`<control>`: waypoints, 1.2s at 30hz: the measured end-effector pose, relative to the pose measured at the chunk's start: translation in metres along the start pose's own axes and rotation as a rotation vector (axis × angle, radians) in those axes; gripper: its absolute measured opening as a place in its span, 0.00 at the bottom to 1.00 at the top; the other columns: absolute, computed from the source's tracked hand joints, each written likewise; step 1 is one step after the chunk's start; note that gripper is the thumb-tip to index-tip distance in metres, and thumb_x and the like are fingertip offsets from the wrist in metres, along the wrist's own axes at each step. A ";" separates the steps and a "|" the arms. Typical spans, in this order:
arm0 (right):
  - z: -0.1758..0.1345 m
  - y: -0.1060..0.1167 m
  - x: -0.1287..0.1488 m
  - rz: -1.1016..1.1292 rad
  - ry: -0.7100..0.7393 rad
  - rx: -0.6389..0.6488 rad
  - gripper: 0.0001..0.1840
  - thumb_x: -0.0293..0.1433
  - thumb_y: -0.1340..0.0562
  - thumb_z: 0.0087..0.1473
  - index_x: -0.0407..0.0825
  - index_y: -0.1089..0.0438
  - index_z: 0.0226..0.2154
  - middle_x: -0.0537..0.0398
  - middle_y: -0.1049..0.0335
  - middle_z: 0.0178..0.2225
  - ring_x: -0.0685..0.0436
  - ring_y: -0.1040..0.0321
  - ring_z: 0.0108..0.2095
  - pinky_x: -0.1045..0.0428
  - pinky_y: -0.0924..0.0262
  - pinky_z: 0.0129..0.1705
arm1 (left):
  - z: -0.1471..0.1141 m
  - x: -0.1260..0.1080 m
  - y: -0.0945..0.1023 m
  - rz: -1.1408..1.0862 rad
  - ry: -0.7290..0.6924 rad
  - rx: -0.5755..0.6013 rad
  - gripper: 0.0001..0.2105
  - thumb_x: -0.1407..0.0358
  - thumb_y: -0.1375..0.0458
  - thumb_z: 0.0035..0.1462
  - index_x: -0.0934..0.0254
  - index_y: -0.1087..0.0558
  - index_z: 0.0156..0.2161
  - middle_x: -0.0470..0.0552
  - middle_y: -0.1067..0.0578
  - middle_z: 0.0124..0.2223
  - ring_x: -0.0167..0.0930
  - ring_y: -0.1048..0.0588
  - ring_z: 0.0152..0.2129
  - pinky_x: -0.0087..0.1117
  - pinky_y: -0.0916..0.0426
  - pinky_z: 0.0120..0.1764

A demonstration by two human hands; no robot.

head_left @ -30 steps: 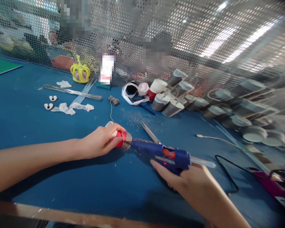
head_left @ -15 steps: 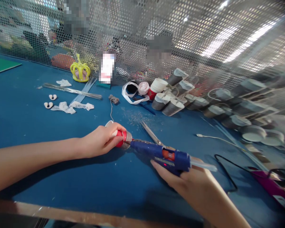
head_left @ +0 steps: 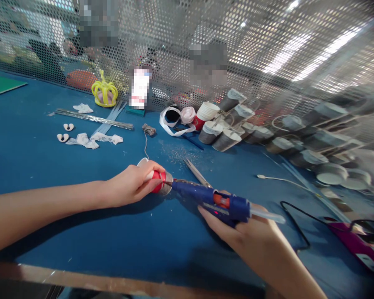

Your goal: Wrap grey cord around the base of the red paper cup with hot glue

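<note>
My left hand (head_left: 135, 182) is closed around a red and white paper cup (head_left: 157, 176) lying on its side, its grey-wrapped end facing right. From the cup, a grey cord runs up to a small bundle of cord (head_left: 148, 130) on the table. My right hand (head_left: 249, 232) grips a blue hot glue gun (head_left: 205, 195), with a clear glue stick (head_left: 268, 214) sticking out of its back. The gun's tip is at the cup's grey-wrapped part, close to my left fingers. Partly behind the gun lies a pair of scissors (head_left: 196, 171).
Several grey-wrapped cups (head_left: 227, 140) stand at the back right by a perforated metal screen (head_left: 171, 54). A white ribbon roll (head_left: 165, 124), a yellow crown-shaped piece (head_left: 104, 92) and metal wires (head_left: 93, 118) lie farther back. At right are a white cable (head_left: 283, 179) and a purple power strip (head_left: 355, 245).
The glue gun's tip has shifted slightly up and left along the cup's wrapped part. My left hand keeps its hold on the cup, almost unmoved.
</note>
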State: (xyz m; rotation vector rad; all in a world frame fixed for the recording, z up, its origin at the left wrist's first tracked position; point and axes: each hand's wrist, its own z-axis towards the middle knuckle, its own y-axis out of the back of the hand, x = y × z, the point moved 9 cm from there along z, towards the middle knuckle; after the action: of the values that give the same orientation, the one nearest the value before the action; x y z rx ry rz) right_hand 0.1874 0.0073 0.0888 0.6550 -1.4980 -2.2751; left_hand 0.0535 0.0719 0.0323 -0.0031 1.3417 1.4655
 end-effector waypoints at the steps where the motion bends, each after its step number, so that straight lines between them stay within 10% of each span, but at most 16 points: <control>1: 0.000 -0.001 0.001 0.011 0.028 0.017 0.18 0.20 0.46 0.47 0.56 0.24 0.26 0.55 0.30 0.17 0.46 0.30 0.24 0.53 0.39 0.27 | 0.000 -0.001 0.000 0.006 0.000 0.005 0.12 0.62 0.55 0.62 0.65 0.38 0.48 0.53 0.24 0.37 0.31 0.24 0.27 0.29 0.33 0.29; 9: 0.006 -0.008 -0.016 0.213 -0.157 0.090 0.14 0.31 0.46 0.51 0.53 0.24 0.24 0.62 0.55 0.05 0.50 0.48 0.10 0.55 0.48 0.17 | -0.003 -0.009 -0.001 0.074 -0.073 0.003 0.12 0.66 0.54 0.61 0.64 0.40 0.50 0.51 0.24 0.36 0.29 0.24 0.25 0.25 0.33 0.26; 16: -0.006 -0.031 -0.040 0.469 -0.617 0.178 0.15 0.42 0.44 0.49 0.50 0.31 0.22 0.57 0.37 0.17 0.50 0.41 0.17 0.55 0.43 0.20 | -0.005 -0.019 0.001 0.102 -0.168 -0.024 0.11 0.68 0.56 0.61 0.66 0.42 0.49 0.45 0.27 0.29 0.24 0.29 0.18 0.23 0.37 0.22; 24: -0.006 -0.042 -0.044 0.560 -0.669 0.180 0.17 0.45 0.43 0.44 0.51 0.38 0.17 0.63 0.50 0.10 0.52 0.51 0.12 0.55 0.52 0.13 | -0.005 -0.024 -0.002 0.158 -0.208 0.008 0.10 0.67 0.58 0.62 0.64 0.42 0.47 0.43 0.31 0.25 0.27 0.29 0.20 0.25 0.35 0.24; 36: -0.015 -0.047 -0.048 0.653 -0.771 0.297 0.16 0.45 0.43 0.45 0.51 0.36 0.18 0.60 0.38 0.11 0.47 0.38 0.13 0.53 0.42 0.16 | -0.006 -0.025 -0.003 0.158 -0.245 0.015 0.09 0.67 0.58 0.63 0.65 0.41 0.47 0.46 0.27 0.29 0.26 0.26 0.23 0.23 0.35 0.25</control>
State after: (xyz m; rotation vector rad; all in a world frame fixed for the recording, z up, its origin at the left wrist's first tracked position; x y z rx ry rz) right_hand 0.2346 0.0392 0.0493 -0.6693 -1.9986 -1.8454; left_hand 0.0619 0.0501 0.0437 0.2892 1.1732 1.5325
